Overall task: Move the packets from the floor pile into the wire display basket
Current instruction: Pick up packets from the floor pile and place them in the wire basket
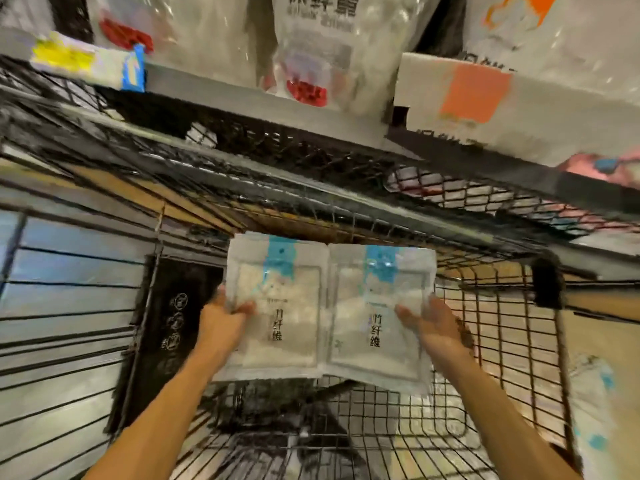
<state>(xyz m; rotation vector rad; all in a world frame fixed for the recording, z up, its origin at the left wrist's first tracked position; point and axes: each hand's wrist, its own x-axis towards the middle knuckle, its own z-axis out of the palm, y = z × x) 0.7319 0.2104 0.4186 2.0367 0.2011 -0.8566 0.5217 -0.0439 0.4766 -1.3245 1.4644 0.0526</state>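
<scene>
Two white packets with blue top strips and black lettering are held side by side above the black wire display basket [502,341]. My left hand [221,323] grips the left packet [280,306] at its left edge, thumb on the front. My right hand [433,327] holds the right packet [377,313] at its right edge, thumb across the front. Both packets stand upright, edges touching, in front of the basket's back wall. The floor pile is not in view.
A wire mesh shelf [277,157] hangs just above the basket. Large white bags [311,46] and a white box with an orange patch [485,98] stand higher up. A black wire panel [69,323] runs at left. Another packet [592,410] lies outside the basket at right.
</scene>
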